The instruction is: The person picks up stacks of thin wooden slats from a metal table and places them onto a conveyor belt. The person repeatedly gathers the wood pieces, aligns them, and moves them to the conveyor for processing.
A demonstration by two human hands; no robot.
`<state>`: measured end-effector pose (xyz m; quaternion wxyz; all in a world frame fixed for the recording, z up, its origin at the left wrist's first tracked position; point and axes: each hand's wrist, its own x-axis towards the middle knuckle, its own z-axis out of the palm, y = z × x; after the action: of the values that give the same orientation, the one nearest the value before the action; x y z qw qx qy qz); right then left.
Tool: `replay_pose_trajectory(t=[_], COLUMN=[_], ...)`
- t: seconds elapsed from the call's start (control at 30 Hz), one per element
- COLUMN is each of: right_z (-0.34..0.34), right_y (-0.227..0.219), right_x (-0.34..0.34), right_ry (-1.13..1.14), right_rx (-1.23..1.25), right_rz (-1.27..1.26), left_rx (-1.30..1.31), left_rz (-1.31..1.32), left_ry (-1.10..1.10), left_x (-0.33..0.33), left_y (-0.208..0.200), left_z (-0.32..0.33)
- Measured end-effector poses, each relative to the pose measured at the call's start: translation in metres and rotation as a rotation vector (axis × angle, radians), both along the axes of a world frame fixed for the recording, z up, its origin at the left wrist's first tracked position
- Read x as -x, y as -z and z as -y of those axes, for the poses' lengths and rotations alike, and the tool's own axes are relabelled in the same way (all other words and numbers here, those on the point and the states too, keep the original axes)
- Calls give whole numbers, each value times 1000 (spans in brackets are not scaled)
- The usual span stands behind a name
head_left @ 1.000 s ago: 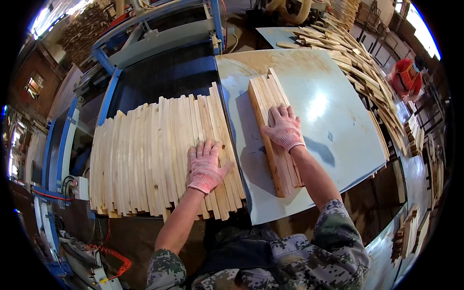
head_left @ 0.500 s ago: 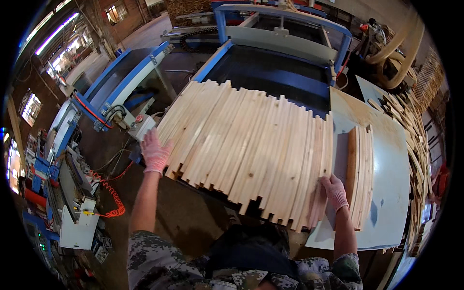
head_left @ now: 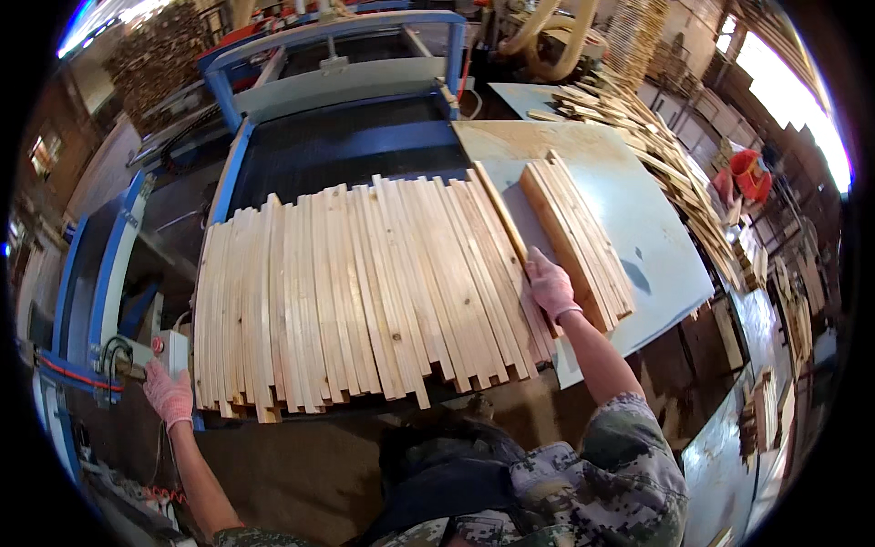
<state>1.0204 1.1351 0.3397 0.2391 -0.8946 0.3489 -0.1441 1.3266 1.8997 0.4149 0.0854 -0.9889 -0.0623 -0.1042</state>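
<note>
A wide row of pale wooden strips (head_left: 337,292) lies side by side on the machine bed in front of me, their ends uneven. My right hand (head_left: 551,284), in a pink-white knit glove, has its fingers closed on the outermost wooden strip (head_left: 503,219) at the row's right edge. That strip's far end sticks out a little beyond its neighbours. To the left of the row, my gloved left hand (head_left: 168,394) is at a small pale control box (head_left: 171,352) with a red button. Its fingers are apart and hold nothing; whether they touch the box is unclear.
A smaller bundle of strips (head_left: 583,242) lies on the pale sheet-topped table (head_left: 670,264) at right. Beyond the row stands the blue machine frame (head_left: 342,32) over a dark belt (head_left: 337,141). Loose wood offcuts (head_left: 656,137) are heaped at far right.
The view has swung to the right. My left hand has left the row's left edge and moved to the control box. My right hand stays at the row's right edge, slightly farther from me.
</note>
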Motion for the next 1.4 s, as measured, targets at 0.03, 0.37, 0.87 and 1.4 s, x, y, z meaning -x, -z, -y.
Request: replay_pose_trajectory(t=[0.03, 0.37, 0.87, 1.4], right_z=[-12, -12, 55, 243], right_y=[-21, -67, -40, -12], right_x=[-8, 10, 60, 67], right_ry=[35, -74, 70, 116], right_rx=[-32, 234, 362, -504], right_rz=[-146, -400, -349, -14], left_rx=[4, 535, 1259, 835], left_rz=[-25, 295, -607, -635], left_ry=[-2, 347, 1187, 1074], left_x=[1, 12, 215, 289], left_y=[-7, 6, 23, 140], left_z=[-1, -2, 463, 755])
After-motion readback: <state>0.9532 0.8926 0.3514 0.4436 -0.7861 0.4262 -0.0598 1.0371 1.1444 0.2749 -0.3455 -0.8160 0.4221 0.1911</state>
